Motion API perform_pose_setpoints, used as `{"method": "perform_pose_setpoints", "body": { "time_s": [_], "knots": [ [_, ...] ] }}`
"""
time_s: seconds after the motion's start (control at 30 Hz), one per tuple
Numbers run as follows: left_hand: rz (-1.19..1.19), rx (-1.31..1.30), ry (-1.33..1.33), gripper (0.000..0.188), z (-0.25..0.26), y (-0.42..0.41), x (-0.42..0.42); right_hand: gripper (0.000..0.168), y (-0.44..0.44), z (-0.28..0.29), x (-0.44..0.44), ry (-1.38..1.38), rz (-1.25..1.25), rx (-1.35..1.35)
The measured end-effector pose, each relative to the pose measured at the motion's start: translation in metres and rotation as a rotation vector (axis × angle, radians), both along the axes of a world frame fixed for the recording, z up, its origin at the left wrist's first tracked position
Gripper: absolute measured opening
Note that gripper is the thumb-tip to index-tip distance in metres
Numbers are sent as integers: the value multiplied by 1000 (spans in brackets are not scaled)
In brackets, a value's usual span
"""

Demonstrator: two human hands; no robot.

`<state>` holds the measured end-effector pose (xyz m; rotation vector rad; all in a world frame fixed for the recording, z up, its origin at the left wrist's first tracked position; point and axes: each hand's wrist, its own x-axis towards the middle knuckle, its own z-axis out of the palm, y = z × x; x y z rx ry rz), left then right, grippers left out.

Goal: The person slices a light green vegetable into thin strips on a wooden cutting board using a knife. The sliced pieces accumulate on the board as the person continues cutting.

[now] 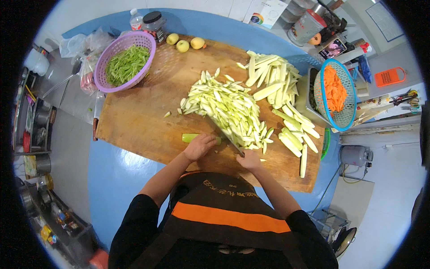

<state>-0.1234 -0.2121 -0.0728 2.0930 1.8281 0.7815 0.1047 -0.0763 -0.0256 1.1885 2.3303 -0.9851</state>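
My right hand [250, 160] grips the handle of a kitchen knife [224, 133], whose blade points away from me to the left. Under the fingers of my left hand [201, 147], a length of pale green vegetable, likely a peeled squash [189, 137], is held against the wooden cutting board [141, 117], just left of the blade. Past the knife spreads a large heap of slanted slices [223, 104]. To its right lie long split pieces [273, 75] in a pile, with several more [295, 129] strewn nearer me. The blade's cutting edge is hidden.
A purple basket [100, 75] of cut green strips stands at the board's far left, a second knife [95, 126] by the left edge. At the back are yellow-green fruits [182, 46] and a dark-lidded jar [154, 25]. A blue basket [351, 116] of orange slices sits over a metal container [307, 101] at right.
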Motion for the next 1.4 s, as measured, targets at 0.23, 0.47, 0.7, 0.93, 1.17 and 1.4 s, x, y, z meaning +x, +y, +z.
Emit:
{"method": "perform_pose_setpoints", "body": {
  "time_s": [0.23,0.47,0.7,0.93,1.17,1.4],
  "knots": [
    [106,172,67,28,-4,13,15,30,4,9,-1,31,72,30],
    [59,137,48,28,5,15,11,29,-5,14,-5,110,61,47],
    [48,146,54,27,2,11,8,29,-9,13,-15,57,60,36],
    [85,158,44,25,2,10,8,30,-1,22,-21,96,83,50],
    [157,150,-8,18,0,13,10,31,-2,27,-32,85,37,33],
    [185,152,19,17,-4,6,8,33,-10,26,-36,122,49,17]
  ]
}}
